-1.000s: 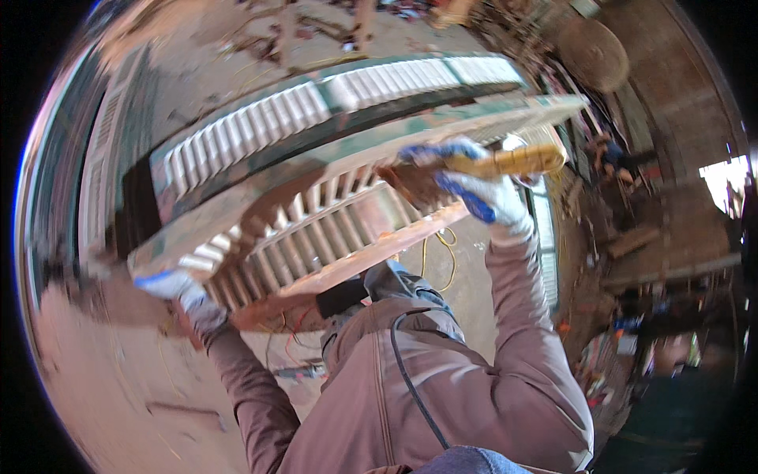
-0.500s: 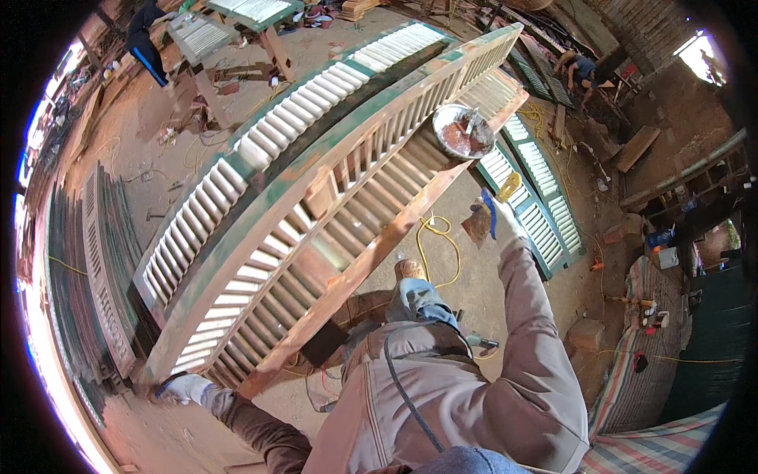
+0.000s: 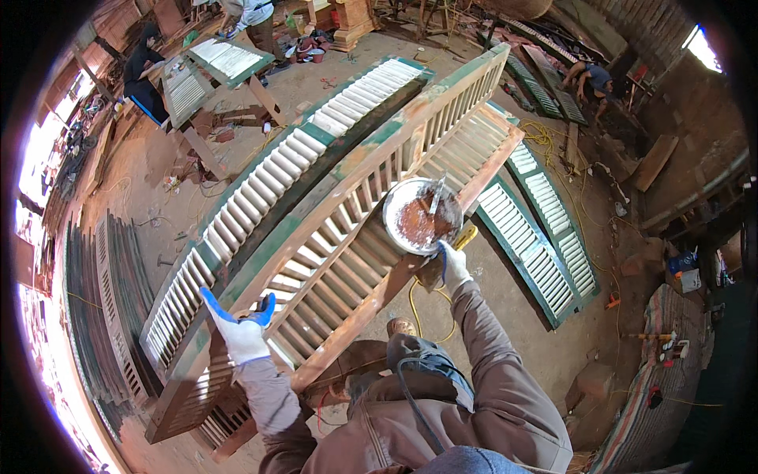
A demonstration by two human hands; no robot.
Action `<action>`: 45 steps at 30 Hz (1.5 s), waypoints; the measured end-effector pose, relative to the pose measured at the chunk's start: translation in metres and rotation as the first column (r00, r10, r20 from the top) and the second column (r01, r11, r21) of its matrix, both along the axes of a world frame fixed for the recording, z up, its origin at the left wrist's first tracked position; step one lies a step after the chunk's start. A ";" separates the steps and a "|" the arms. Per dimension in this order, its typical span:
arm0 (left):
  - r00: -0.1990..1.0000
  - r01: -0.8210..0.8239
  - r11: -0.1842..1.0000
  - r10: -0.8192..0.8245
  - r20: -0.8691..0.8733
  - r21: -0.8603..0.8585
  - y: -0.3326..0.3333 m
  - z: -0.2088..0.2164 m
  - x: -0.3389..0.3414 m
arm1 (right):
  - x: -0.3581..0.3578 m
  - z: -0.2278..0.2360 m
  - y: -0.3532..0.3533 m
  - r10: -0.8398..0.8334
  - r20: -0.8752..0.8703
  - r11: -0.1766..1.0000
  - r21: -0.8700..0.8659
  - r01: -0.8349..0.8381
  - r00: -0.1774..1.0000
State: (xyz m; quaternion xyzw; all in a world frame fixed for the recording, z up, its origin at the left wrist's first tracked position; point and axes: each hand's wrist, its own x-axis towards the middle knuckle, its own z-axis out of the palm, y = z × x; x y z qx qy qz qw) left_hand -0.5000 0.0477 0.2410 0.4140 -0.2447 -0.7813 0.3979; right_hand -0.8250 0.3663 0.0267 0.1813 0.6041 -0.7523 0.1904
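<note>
A louvred wooden shutter (image 3: 328, 170) with worn green paint stands on its long edge, behind another louvred shutter (image 3: 316, 316) lying at a slant. My left hand (image 3: 246, 336), in a white glove with blue fingertips, is over the upright shutter's top rail, thumb and fingers spread. On the lying shutter's slats is a round bowl (image 3: 407, 209) of reddish-brown paste with a flat tool (image 3: 437, 193) in it. My right hand (image 3: 454, 267), gloved too, is closed round a yellow-handled putty knife (image 3: 467, 237) beside the bowl's near rim; whether it touches the rim I cannot tell.
A green-framed shutter (image 3: 276, 170) lies beyond; more shutters (image 3: 537, 237) lie at right. Stacked shutters (image 3: 103, 308) are at left. A yellow cord (image 3: 418, 304) loops near my foot. Other people (image 3: 251, 20) work at the back.
My left hand has come up from the shutter's near end to its top rail. My right hand, with the putty knife, has moved left to the bowl, which now sits farther left and looks larger.
</note>
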 end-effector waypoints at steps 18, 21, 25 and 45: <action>0.962 -0.133 0.792 0.249 -0.116 0.596 0.037 0.032 0.005 | 0.011 0.004 0.204 0.106 0.103 0.986 0.118 -0.118 0.989; 0.966 -0.120 0.858 0.216 -0.139 0.499 0.068 0.014 0.014 | 0.029 0.010 0.249 0.022 0.091 0.997 0.068 -0.028 0.996; 0.927 0.213 0.969 -0.160 0.340 -0.124 0.146 0.000 0.023 | 0.042 0.012 0.293 -0.113 0.088 0.977 0.192 0.094 0.990; 0.962 -0.237 0.892 0.160 0.220 0.385 0.267 -0.199 0.040 | 0.071 0.070 0.388 0.175 -0.034 0.854 0.503 -0.134 0.984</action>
